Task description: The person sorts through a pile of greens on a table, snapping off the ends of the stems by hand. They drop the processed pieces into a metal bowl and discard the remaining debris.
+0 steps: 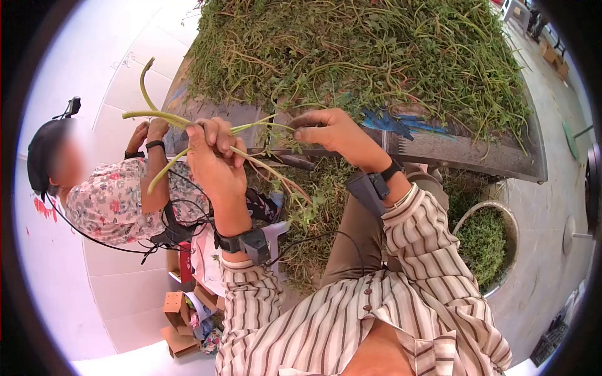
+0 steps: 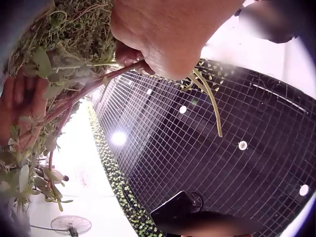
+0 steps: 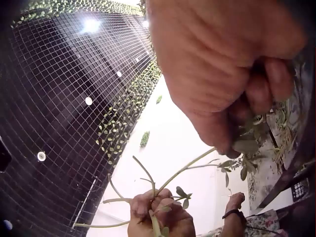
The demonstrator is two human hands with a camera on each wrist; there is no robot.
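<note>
My left hand (image 1: pixel 216 156) grips several green plant stems (image 1: pixel 157 115) in its curled fingers, bare cut ends out to the left. Reddish leafy lengths (image 2: pixel 74 96) of the same bunch hang from this hand in the left wrist view. To its right, my right hand (image 1: pixel 338 133) pinches the leafy tip of one thin stem (image 3: pixel 195 160) between thumb and fingers. That stem runs stretched between both hands. Behind them, a big heap of leafy stems (image 1: pixel 364 56) covers the table (image 1: pixel 483 156); both hands are over its near edge.
Blue scraps (image 1: pixel 395 122) lie at the table's near edge. More cut greens (image 1: pixel 329 194) are piled below it. A bucket (image 1: pixel 513 232) of small leaves stands at right. Another person (image 1: pixel 119 203) sits at left, near cardboard boxes (image 1: pixel 177 307). Cables run from my wrist cameras.
</note>
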